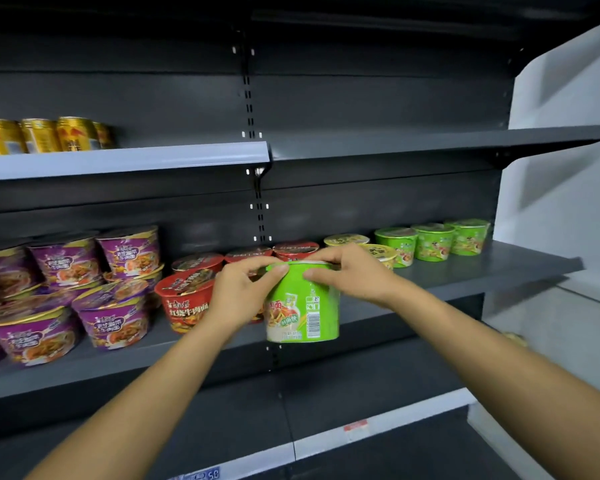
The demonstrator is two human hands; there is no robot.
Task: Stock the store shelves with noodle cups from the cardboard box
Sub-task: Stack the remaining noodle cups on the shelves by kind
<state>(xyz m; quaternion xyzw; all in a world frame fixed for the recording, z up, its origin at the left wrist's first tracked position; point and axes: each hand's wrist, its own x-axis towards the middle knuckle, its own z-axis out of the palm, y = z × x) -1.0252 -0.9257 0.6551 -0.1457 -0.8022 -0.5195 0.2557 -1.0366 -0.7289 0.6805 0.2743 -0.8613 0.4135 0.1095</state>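
The green noodle cup (302, 306) hung at centre frame before the shelf (465, 271), the left hand (238, 289) pinching its rim at nine o'clock and the right hand (347, 271) at three. With such a high rim grip it could have tilted and slipped. Carried toward two o'clock, it possibly would have clipped the yellow cups (381, 252).

The green round noodle cup (302, 306) between the left hand (238, 292) and the right hand (347, 271) has a smooth, glossy printed wrap. The red noodle bowls (184, 299) just left of the left hand and the purple noodle bowls (115, 320) further left carry the same shiny film. The dark grey shelf (465, 268) behind the hands looks like smooth, matt painted metal, while up and left the gold drink cans (73, 133) gleam like polished metal above a pale, satin-smooth shelf-edge strip (118, 162).
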